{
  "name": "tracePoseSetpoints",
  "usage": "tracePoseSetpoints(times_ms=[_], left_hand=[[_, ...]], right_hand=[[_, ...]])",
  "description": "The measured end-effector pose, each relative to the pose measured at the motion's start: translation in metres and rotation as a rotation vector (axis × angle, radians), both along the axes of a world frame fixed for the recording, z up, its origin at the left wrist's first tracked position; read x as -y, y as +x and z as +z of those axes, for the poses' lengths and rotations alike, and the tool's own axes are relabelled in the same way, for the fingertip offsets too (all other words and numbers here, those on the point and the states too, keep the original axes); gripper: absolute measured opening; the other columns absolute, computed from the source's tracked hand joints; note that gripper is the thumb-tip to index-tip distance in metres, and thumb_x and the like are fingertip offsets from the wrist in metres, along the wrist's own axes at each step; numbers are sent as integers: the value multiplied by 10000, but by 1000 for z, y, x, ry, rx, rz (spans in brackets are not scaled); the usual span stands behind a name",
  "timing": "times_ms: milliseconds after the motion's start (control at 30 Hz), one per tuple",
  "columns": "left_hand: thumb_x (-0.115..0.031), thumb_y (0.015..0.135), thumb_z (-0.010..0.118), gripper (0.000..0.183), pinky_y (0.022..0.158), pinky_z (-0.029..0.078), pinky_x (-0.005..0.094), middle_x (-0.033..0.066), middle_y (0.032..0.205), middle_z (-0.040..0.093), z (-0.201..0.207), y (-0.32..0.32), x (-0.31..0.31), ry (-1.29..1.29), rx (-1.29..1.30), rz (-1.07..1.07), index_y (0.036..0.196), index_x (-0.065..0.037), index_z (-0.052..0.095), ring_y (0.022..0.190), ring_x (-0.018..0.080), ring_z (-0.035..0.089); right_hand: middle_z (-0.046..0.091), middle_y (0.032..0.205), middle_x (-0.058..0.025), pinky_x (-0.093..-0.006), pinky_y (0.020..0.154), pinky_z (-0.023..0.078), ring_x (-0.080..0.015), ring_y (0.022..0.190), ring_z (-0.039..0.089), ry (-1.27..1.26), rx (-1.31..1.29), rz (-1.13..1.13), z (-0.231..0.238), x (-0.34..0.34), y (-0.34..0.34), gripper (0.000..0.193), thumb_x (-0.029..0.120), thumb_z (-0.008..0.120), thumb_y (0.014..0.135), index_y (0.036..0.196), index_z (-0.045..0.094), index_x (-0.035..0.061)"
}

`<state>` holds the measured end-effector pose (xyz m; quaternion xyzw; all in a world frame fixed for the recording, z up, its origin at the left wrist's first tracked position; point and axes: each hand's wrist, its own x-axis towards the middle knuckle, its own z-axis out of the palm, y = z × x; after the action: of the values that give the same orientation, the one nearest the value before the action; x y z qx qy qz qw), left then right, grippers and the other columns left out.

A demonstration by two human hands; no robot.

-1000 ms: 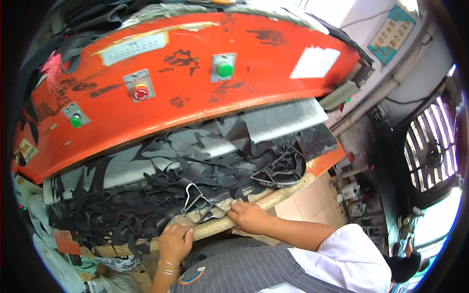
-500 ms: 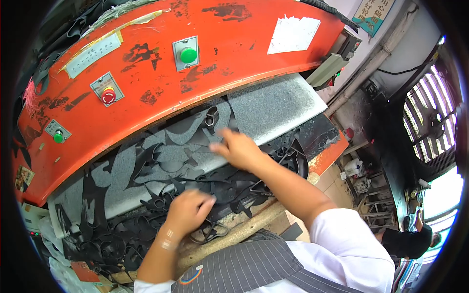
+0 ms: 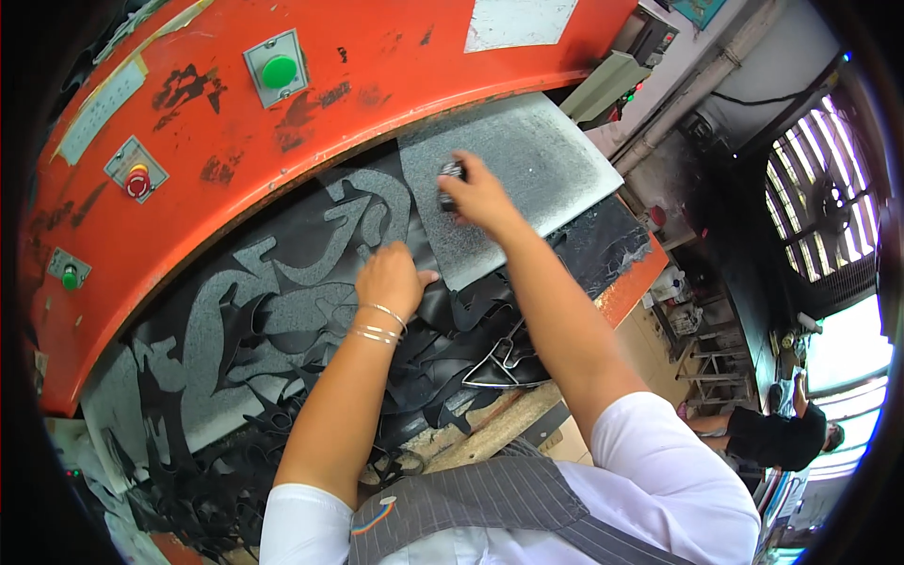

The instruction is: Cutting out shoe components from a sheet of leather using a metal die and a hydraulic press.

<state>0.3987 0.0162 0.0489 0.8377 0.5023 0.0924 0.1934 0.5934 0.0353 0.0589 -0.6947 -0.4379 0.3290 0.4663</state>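
Observation:
My right hand is closed round a small dark cutting die, mostly hidden by the fingers, over the bare grey cutting bed. To its left, my left hand rests on a black sheet that looks like leather or rubber. Its fingers curl down onto the material and the thumb points right; the fingertips are hidden. Shaped holes in the sheet show the grey bed beneath. Nearer to me, a metal-edged, triangular cutting die lies on black offcuts.
The red press beam spans the far side, carrying green buttons and a red stop knob. A worn wooden bar runs along the near edge. At far right a person stands beside a bench.
My right hand has moved right and now holds a small die. My left hand has reached forward onto the sheet. The view has shifted, and more black sheet covers the bed.

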Motion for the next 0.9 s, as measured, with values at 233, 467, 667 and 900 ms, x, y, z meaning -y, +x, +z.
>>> tracePoseSetpoints(times_ms=[233, 467, 667, 900], left_hand=[[-373, 735, 791, 399, 795, 503, 468, 208, 935, 684, 9, 7, -27, -203, -12, 19, 814, -14, 634, 941, 400, 643], [-299, 770, 753, 306, 760, 508, 469, 222, 924, 662, -12, 16, -80, 69, 118, 1, 811, -19, 635, 920, 396, 637], [-281, 672, 842, 405, 749, 470, 425, 99, 864, 602, -31, 8, -86, 205, 382, 51, 845, -77, 538, 854, 304, 594], [-222, 851, 669, 266, 993, 380, 463, 15, 1202, 619, -43, -2, -88, 554, 290, -279, 1092, -134, 600, 1187, 271, 511]], right_hand=[[612, 1170, -282, -384, 912, 477, -345, 1062, 628, -34, 209, 105, 44, 69, -18, 787, 195, 729, 746, 1421, 373, 7], [561, 1185, -276, -447, 971, 442, -432, 1117, 542, 19, 545, 276, 17, 76, -68, 703, 182, 706, 775, 1361, 401, -55], [628, 1082, -173, -415, 928, 446, -349, 1017, 575, 157, 747, 398, -19, 76, -44, 671, 188, 765, 733, 1329, 501, 28], [653, 971, -129, -384, 883, 452, -307, 966, 583, 245, 618, 376, -34, 81, -33, 500, 207, 795, 695, 1160, 662, 81]])
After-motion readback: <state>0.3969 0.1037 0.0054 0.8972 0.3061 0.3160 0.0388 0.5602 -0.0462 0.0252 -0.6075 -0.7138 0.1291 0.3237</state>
